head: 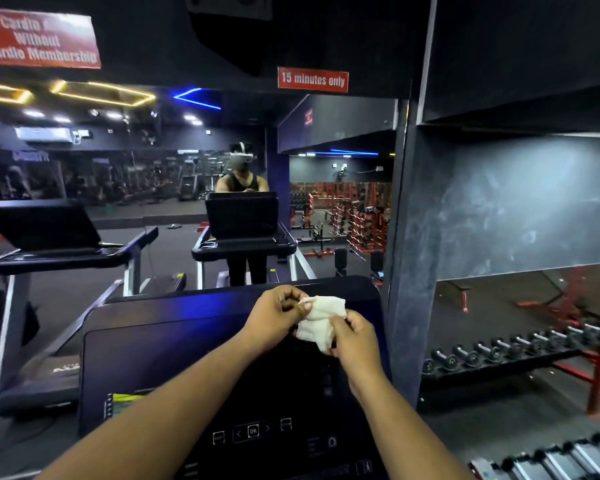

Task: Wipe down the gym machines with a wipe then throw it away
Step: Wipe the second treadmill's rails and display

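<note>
Both hands are holding a white wipe (321, 322) up over the dark treadmill screen (222, 368). The left hand (274, 315) is pinching its top edge with curled fingers, and the right hand (352, 336) is gripping its lower side. To the right, a rack of dumbbells (506, 351) is sitting low down. Farther off, a big mirror (187, 168) is showing the treadmills and the person. A red sign (312, 79) is hanging above it.

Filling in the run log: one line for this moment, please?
left hand: pinches wipe | right hand: pinches wipe | wipe: above treadmill console, not touching
</note>
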The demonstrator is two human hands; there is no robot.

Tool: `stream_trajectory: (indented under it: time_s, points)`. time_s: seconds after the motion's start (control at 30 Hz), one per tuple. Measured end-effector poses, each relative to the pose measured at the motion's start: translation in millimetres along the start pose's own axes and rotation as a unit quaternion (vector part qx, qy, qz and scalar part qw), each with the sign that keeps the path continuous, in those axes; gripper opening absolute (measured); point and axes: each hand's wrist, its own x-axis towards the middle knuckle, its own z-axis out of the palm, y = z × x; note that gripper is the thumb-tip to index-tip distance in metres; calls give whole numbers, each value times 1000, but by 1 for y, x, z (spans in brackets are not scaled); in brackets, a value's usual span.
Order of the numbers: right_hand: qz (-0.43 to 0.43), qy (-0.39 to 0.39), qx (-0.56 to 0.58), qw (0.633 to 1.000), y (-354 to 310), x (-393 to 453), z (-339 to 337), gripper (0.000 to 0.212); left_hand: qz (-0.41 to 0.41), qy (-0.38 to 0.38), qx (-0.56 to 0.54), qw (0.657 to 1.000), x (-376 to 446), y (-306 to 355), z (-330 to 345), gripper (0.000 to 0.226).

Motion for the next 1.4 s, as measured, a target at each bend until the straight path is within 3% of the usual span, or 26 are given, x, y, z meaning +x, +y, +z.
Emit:
stream_trajectory:
  time_s: [0.17, 0.3, 0.37, 0.47, 0.57, 0.67, 0.83, 0.87, 1.0, 1.03, 1.1, 1.13, 1.2, 1.33, 1.4]
  points:
    - [-51, -15, 6, 999, -6, 29, -17, 17, -6, 45, 4, 999, 18, 4, 14, 7]
    - [-126, 52, 13, 991, -24, 50, -33, 16, 71, 88, 156, 981, 18, 6, 32, 13]
    - [-178, 120, -7, 977, -33, 56, -43, 12, 136, 98, 276, 946, 14, 9, 31, 13]
    - [-348, 195, -72, 914, -30, 60, -54, 42, 285, 103, 455, 837, 16, 4, 29, 29]
    - [-457, 89, -245, 851, 4, 66, -48, 57, 309, 98, 588, 741, 21, -9, 24, 53]
    - [-438, 4, -482, 759, 45, 69, -37, 61, 252, 88, 634, 726, 22, -23, 16, 71]
    - [-446, -13, -584, 678, 57, 61, -33, 81, 232, 60, 649, 722, 17, -27, 10, 77]
    - [-436, 10, -588, 682, 56, 64, -39, 83, 229, 58, 653, 720, 16, -27, 10, 78]
    - [-329, 85, -543, 768, 50, 63, -36, 85, 216, 54, 668, 710, 9, -28, 1, 81]
    - [-341, 62, -537, 769, 49, 56, -24, 83, 215, 50, 667, 711, 7, -29, -2, 81]
    - [-403, 9, -547, 734, 52, 41, 1, 74, 216, 44, 667, 712, 4, -34, -11, 81]
    - [-429, 2, -551, 716, 52, 37, 8, 68, 213, 45, 667, 713, 1, -37, -17, 81]
    - [-440, 24, -541, 716, 45, 43, 6, 56, 208, 47, 666, 715, -4, -40, -26, 83]
    - [-365, 88, -437, 817, 33, 48, 12, 45, 194, 20, 671, 715, -14, -41, -47, 85]
    - [-373, 44, -428, 822, 35, 37, 40, 60, 187, 30, 664, 724, -17, -40, -57, 87]
